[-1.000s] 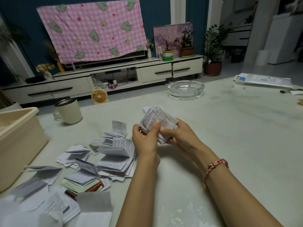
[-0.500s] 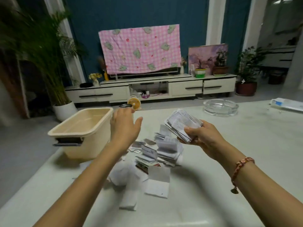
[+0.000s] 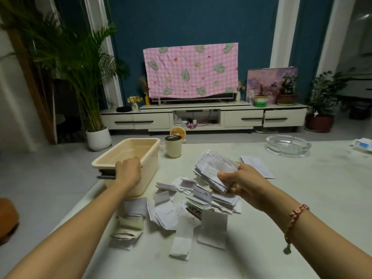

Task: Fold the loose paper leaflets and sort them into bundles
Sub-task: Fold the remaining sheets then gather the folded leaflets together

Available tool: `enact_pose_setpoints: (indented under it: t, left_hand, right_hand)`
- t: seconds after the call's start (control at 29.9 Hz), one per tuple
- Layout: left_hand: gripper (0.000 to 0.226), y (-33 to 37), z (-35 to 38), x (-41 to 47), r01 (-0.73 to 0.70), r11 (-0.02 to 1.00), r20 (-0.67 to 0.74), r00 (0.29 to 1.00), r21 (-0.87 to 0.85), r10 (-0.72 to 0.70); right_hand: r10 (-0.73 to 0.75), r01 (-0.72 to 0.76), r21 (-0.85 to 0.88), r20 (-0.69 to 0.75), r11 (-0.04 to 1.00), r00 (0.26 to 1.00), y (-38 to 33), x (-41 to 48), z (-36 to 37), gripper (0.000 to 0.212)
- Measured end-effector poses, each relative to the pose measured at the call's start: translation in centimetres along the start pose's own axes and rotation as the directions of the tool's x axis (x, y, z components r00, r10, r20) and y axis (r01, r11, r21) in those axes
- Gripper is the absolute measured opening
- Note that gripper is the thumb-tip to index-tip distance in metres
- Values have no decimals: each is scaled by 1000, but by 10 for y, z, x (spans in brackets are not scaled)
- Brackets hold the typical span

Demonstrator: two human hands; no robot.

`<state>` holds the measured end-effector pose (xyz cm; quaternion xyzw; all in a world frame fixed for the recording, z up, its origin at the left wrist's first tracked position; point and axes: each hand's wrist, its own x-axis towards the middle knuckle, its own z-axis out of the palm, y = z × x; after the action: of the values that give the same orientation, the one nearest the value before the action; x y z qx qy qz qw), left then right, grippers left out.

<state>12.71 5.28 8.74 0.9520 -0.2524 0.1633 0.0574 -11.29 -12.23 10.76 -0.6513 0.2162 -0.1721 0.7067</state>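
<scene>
My right hand (image 3: 239, 183) grips a thick bundle of folded leaflets (image 3: 214, 168) above the table, fanned up and to the left. Below it lies a scattered pile of loose folded leaflets (image 3: 181, 210) on the pale table (image 3: 302, 198). My left hand (image 3: 128, 172) rests on the near rim of a beige plastic tub (image 3: 149, 170) at the table's left edge, fingers curled over the rim. The tub's inside looks bare from here.
A cream mug (image 3: 173, 147) stands behind the tub. A glass ashtray (image 3: 287, 146) sits far right, with a white packet (image 3: 363, 144) at the right edge. One flat leaflet (image 3: 256, 166) lies beyond my right hand. Past the table stand a TV cabinet and plants.
My left hand left the bundle, reached left and came down onto the tub's rim. My right hand alone now holds the bundle. The view lifted and swung left.
</scene>
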Motion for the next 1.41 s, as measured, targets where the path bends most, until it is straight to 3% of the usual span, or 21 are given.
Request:
enact_pose_setpoints:
  t: [0.13,0.3,0.44,0.54,0.67,0.7,0.84,0.97,1.04,1.07,1.14,1.21,1.27,1.31,1.41]
  left_hand:
    - [7,-5,-24,-12,1,996,-133,991,-89,-13]
    - [13,24,-83,-36,-313,929,-366,903,-195,227]
    - [10,96,-108,-54,-613,750,-374,775,-248,510]
    - [11,159,-97,-63,-746,596,-318,666,-297,675]
    - [8,238,-66,-88,-759,440,-148,565,-479,812]
    - [7,266,-59,-96,-771,368,-152,507,-520,849]
    - [10,303,-41,-109,-808,264,-110,373,-527,921]
    - [10,322,-45,-116,-814,245,-27,304,-527,952]
    - [20,323,-59,-116,-817,267,111,245,-512,963]
    - [32,331,-63,-112,-798,299,253,190,-523,949]
    - [50,334,-84,-101,-689,409,471,110,-599,875]
    - [40,358,-98,-82,-509,428,457,75,-746,886]
    - [25,393,-85,-70,-468,382,322,205,-797,924]
    - [19,414,-70,-70,-483,405,336,227,-776,914]
    - [7,464,-19,-76,-564,513,511,178,-647,841]
  right_hand:
    - [-15,15,12,-12,1000,1000,-9,-8,-26,19]
    - [-59,64,38,-125,997,990,-26,-17,-73,24]
    - [-193,279,224,-342,934,920,-61,-43,-138,34]
    - [-263,372,180,-440,911,859,-87,-72,-185,37]
    - [-114,99,-57,-515,993,850,-88,-104,-229,39]
    - [-99,42,-117,-539,992,837,-89,-120,-242,35]
    - [-67,-12,-151,-503,988,862,-76,-132,-256,29]
    - [66,-157,-185,-420,970,905,-63,-116,-275,27]
    - [166,-291,-308,-374,906,912,-57,-99,-278,32]
    - [231,-360,-354,-358,863,905,-49,-88,-284,34]
    - [305,-443,-415,-358,795,882,-38,-73,-285,38]
    - [367,-497,-415,-356,762,859,-25,-55,-288,34]
    - [430,-540,-442,-331,716,840,-16,-43,-286,20]
    - [460,-560,-450,-319,696,828,-8,-37,-286,15]
    - [535,-609,-527,-307,593,787,9,-22,-291,11]
